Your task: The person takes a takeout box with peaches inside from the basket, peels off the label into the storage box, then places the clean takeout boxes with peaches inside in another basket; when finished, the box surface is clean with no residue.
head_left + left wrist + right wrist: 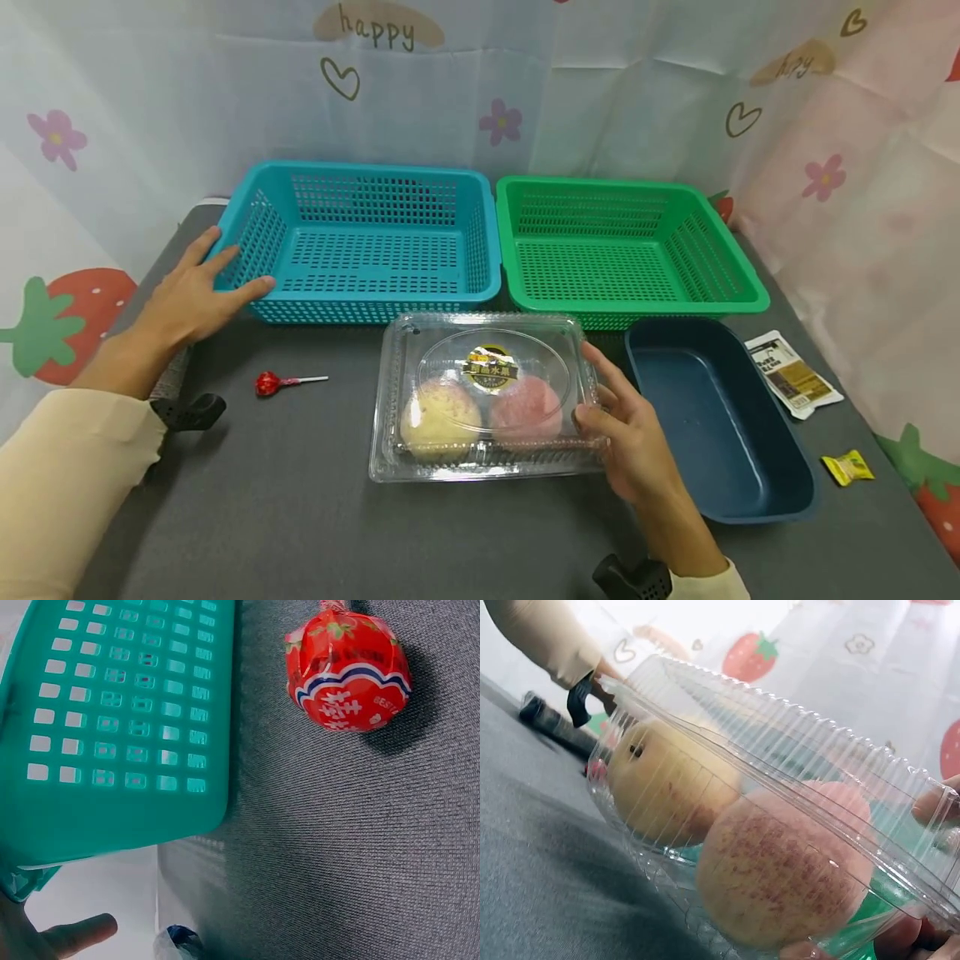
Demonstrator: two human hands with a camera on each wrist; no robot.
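Right hand [630, 433] gripping clear peach clamshell box [480, 400] on gray table [300, 500]; left hand [191, 292] flat, fingers straight, touching blue basket [360, 242].

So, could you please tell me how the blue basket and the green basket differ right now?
The blue basket sits left, the green basket right. The left hand touches the blue basket's corner; no hand touches the green basket. Both are perforated plastic, rectangular, empty, and stand side by side.

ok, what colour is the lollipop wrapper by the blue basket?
Red lollipop wrapper with a white-and-blue band and white lettering; clearest in the left wrist view.
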